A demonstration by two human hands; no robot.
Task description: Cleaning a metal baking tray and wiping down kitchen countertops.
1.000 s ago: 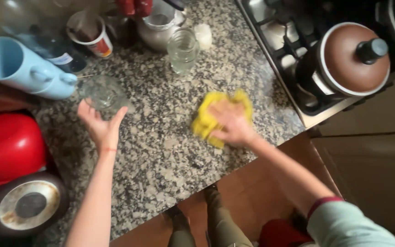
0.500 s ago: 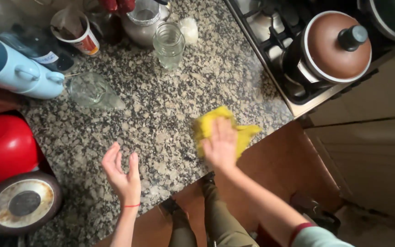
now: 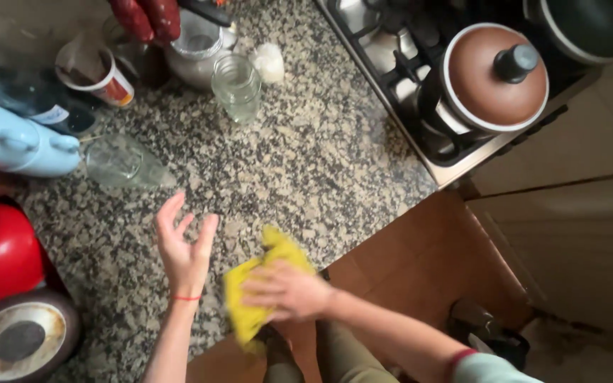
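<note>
Across the speckled granite desk, your right hand dragged the yellow cloth from mid-desk to the desk's near edge, grip pressing it flat, while your left hand hovered open-fingered beside it.

A speckled grey-and-black granite bench fills the middle and left of the frame, its edge running diagonally toward the lower centre. At the upper right sits a steel gas stove. Below the bench edge lies a reddish-brown tiled floor, and beige cabinet doors occupy the right side. Soft, even daylight.
</note>
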